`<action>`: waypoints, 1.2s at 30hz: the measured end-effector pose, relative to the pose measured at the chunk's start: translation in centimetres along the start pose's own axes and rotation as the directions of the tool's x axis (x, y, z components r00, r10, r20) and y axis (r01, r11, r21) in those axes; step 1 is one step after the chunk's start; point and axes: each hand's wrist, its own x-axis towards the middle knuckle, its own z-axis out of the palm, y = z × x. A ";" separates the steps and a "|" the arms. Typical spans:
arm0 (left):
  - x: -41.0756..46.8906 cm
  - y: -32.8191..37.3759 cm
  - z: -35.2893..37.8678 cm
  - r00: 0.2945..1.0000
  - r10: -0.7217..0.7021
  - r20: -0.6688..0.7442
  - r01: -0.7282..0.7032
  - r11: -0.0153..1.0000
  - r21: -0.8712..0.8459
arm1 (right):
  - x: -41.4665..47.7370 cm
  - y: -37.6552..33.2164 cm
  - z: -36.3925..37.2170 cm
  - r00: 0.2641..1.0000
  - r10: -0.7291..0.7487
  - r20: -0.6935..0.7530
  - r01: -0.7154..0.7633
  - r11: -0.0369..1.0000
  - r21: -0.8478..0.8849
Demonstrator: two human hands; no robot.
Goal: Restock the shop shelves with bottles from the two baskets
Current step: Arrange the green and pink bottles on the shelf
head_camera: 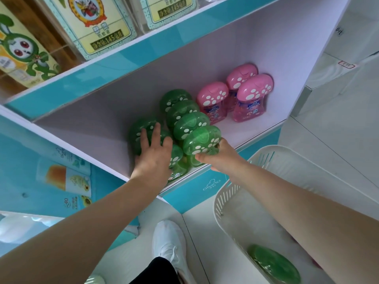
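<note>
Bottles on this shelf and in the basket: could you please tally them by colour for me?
Pink bottles: 3, on the shelf.
Green bottles, right row: 4, counting the held green bottle in the right hand's grip.
Green bottles under the left hand: at least 2, partly hidden.
Green bottle in the basket: 1.
Total: at least 10.

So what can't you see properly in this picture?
All in the head view:
- How many green bottles stand under the left hand: it covers some.
- The held green bottle: the right hand hides its lower part.
- The white basket contents: the right forearm covers part; the bottom edge cuts the bottle inside.
- The second basket: out of frame.
- Pink bottles labels: too small to read.
</note>
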 end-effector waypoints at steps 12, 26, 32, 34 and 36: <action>1.6 -0.9 1.7 0.998 0.055 -0.027 -0.052 0.991 0.123 | -0.2 -0.4 0.5 0.995 -0.091 -0.035 0.083 0.981 -0.172; 0.0 -0.6 -1.7 0.995 0.027 0.096 -0.013 0.990 -0.143 | -0.1 -0.2 0.2 0.996 -0.055 0.065 0.061 0.994 -0.088; -0.5 0.7 -3.1 0.998 -0.046 0.039 0.051 0.991 -0.124 | -1.4 0.1 -1.5 0.998 -0.037 0.051 0.042 0.993 -0.106; -0.6 1.7 -3.6 0.999 -0.029 -0.024 0.026 0.992 -0.120 | -2.2 0.5 -2.8 0.999 -0.021 0.047 0.026 0.993 -0.113; -0.8 3.1 -4.2 0.996 0.019 -0.086 -0.029 0.993 -0.112 | -3.1 1.0 -4.1 0.999 -0.013 0.043 0.019 0.990 -0.141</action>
